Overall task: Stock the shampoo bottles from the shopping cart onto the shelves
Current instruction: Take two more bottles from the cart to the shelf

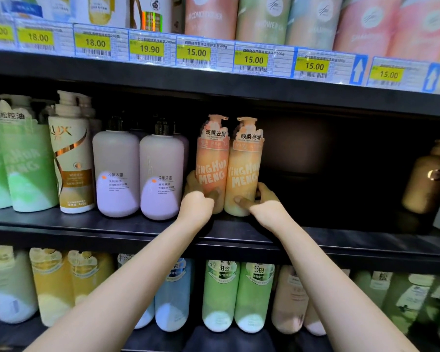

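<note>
Placement step: left hand (197, 203) grips the orange shampoo bottle (211, 163), right hand (262, 201) the yellow-orange bottle (244, 168), fingers (241, 200) wrapped round each (both apparently standing on the middle shelf (87, 219)). Next: let go, labels squared forward.

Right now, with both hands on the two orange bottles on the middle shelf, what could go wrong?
1. The left hand grips the orange bottle close beside a lilac bottle; knuckles could nudge it.
2. Both hands hold low on tall bottles; the right hand could tip the yellow-orange bottle when letting go.
3. The two bottles stand near the shelf's front edge, so a pull back might drag one off.
</note>
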A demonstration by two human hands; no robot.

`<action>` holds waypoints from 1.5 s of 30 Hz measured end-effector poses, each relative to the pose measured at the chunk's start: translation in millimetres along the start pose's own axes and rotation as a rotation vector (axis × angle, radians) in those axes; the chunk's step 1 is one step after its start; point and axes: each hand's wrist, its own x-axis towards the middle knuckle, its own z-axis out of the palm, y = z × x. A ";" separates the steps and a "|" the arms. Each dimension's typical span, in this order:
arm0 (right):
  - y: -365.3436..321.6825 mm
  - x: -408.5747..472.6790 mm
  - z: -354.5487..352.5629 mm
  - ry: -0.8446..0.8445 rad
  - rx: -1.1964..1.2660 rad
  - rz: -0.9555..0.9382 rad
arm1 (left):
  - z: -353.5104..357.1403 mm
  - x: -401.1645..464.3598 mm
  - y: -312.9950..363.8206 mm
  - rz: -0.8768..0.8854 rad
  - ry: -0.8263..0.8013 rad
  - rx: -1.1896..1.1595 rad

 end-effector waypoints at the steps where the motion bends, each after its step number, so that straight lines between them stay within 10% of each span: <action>1: 1.0 1.7 0.8 0.006 -0.030 -0.001 | 0.0 0.2 -0.9 0.002 0.012 -0.024; 9: 3.5 -0.8 -0.2 0.005 -0.270 -0.006 | -7.1 -20.8 17.4 -0.120 -0.031 0.164; 17: -7.3 -90.4 -1.5 0.141 -0.727 -0.003 | -46.4 -127.1 -6.1 0.298 -0.091 0.659; 21: -1.0 -162.3 46.0 0.262 -0.659 -0.220 | -101.6 -199.2 -60.8 0.221 -0.158 0.857; 32: -6.3 -370.3 314.0 -0.625 -0.796 -0.333 | -340.9 -420.4 -208.5 -0.391 -0.120 1.031; 45: -66.3 -553.1 534.6 -1.239 -0.762 -0.480 | -546.3 -589.4 -283.7 -0.872 -0.072 0.974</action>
